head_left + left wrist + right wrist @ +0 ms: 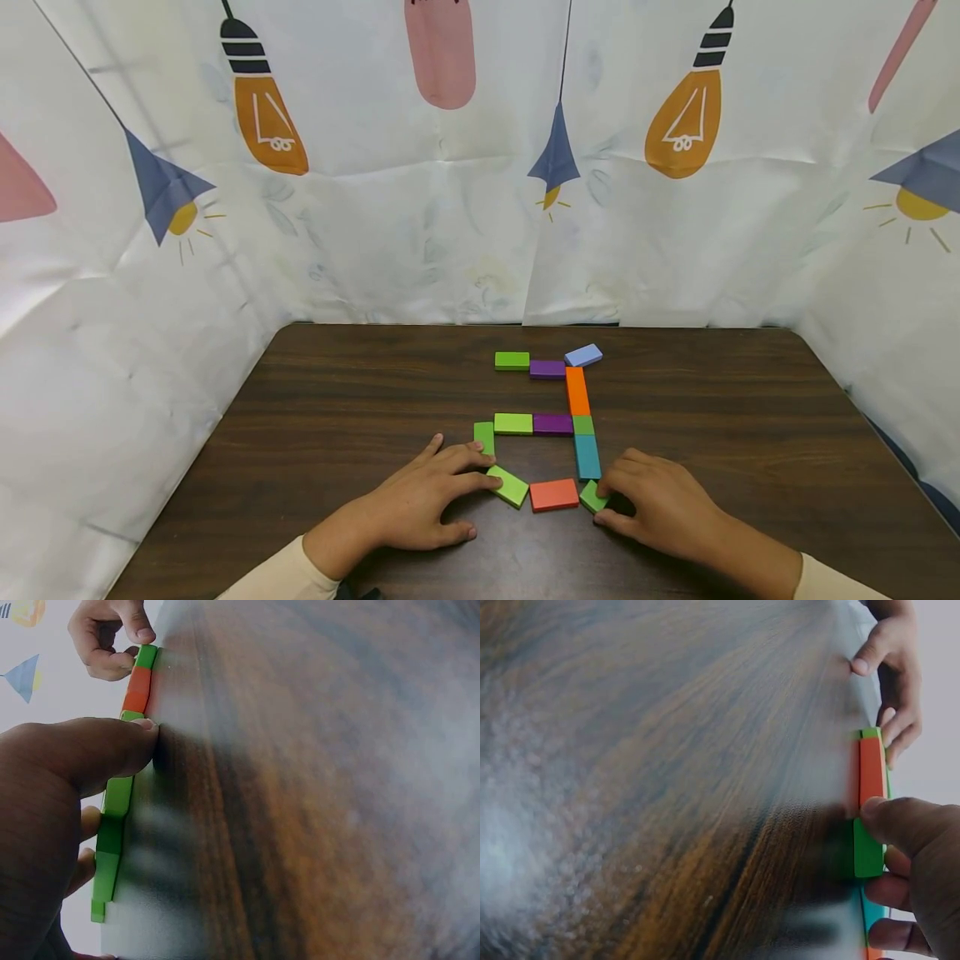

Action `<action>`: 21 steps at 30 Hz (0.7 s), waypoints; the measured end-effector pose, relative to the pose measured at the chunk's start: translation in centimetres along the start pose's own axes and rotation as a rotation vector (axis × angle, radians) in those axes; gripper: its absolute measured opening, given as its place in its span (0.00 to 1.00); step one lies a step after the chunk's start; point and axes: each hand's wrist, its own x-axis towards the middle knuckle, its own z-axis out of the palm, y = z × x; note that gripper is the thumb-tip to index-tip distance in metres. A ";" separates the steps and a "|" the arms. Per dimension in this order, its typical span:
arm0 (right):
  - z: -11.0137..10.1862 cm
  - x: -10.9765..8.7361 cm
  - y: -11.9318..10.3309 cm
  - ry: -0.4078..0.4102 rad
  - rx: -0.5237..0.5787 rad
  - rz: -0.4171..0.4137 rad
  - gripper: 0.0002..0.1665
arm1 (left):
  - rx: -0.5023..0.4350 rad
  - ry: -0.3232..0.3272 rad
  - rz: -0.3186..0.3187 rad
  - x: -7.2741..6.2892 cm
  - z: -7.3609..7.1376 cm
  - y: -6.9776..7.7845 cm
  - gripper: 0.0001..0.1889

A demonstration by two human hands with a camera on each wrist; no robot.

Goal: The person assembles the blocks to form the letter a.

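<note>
Flat coloured blocks lie on the table in a figure of joined lines. My right hand pinches a small green block at the figure's lower right corner; its thumb and fingers also show in the right wrist view. Left of that block lies a red-orange block, and above it a teal block. My left hand is spread with palm down. Its index fingertip touches a tilted lime block, and another fingertip rests by a green block; the thumb lies apart.
Further up are a lime block, purple block, small green block and orange block. At the far end lie a green block, another purple block and a tilted light blue block. A printed curtain hangs behind the table.
</note>
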 end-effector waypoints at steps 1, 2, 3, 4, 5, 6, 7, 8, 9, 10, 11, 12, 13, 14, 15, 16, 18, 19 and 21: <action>0.0 0.0 0.0 -0.006 0.002 0.002 0.14 | 0.001 0.000 0.000 0.0 0.0 0.0 0.33; 0.0 0.0 0.0 -0.011 0.004 0.005 0.14 | 0.003 0.001 0.000 0.0 0.0 0.0 0.33; 0.0 0.0 -0.1 -0.016 0.005 0.007 0.14 | 0.005 0.002 0.000 0.0 0.0 0.0 0.33; 0.0 0.0 -0.1 -0.020 0.006 0.009 0.14 | 0.007 0.003 0.000 0.0 0.0 0.0 0.33; 0.0 0.0 -0.1 -0.022 0.006 0.010 0.14 | 0.009 0.004 0.000 0.0 0.0 0.0 0.33; 0.0 0.0 -0.1 -0.023 0.005 0.010 0.14 | 0.009 0.005 0.000 0.0 0.0 0.0 0.33; 0.0 0.0 -0.1 -0.024 0.005 0.011 0.15 | 0.008 0.004 0.001 0.0 0.0 0.0 0.33; 0.0 0.0 -0.1 -0.024 0.004 0.012 0.15 | 0.008 0.005 0.001 0.0 0.0 0.0 0.33; -0.1 0.0 -0.1 -0.027 0.003 0.016 0.15 | 0.007 0.004 0.001 0.0 0.0 0.1 0.33; -0.1 0.0 -0.1 -0.029 0.001 0.020 0.15 | 0.006 0.003 0.000 0.0 0.0 0.1 0.33; -0.2 0.0 -0.1 -0.027 -0.002 0.025 0.15 | 0.006 0.001 -0.001 0.0 0.0 0.0 0.33; -0.3 0.1 -0.1 -0.028 -0.002 0.033 0.15 | 0.006 0.000 -0.001 0.0 0.0 0.0 0.33; -0.4 0.1 -0.1 -0.026 -0.002 0.040 0.15 | 0.008 -0.001 -0.002 0.0 0.0 0.0 0.33; -0.5 0.2 -0.1 -0.020 -0.006 0.046 0.15 | 0.010 -0.001 -0.002 0.0 0.0 0.0 0.33; -0.7 0.3 0.0 -0.013 -0.012 0.049 0.15 | 0.012 -0.002 -0.002 0.0 0.0 0.0 0.33; -0.8 0.4 0.2 -0.002 -0.020 0.051 0.15 | 0.013 -0.002 -0.002 0.0 0.0 0.0 0.33; -1.1 0.7 0.6 0.019 -0.034 0.056 0.14 | 0.014 -0.001 -0.001 0.0 0.0 0.0 0.33; -1.3 0.9 0.8 0.030 -0.045 0.056 0.14 | 0.014 -0.001 -0.001 0.0 0.0 0.0 0.33; -1.6 1.4 1.4 0.038 -0.062 0.065 0.13 | 0.015 0.001 0.000 0.0 0.0 0.0 0.33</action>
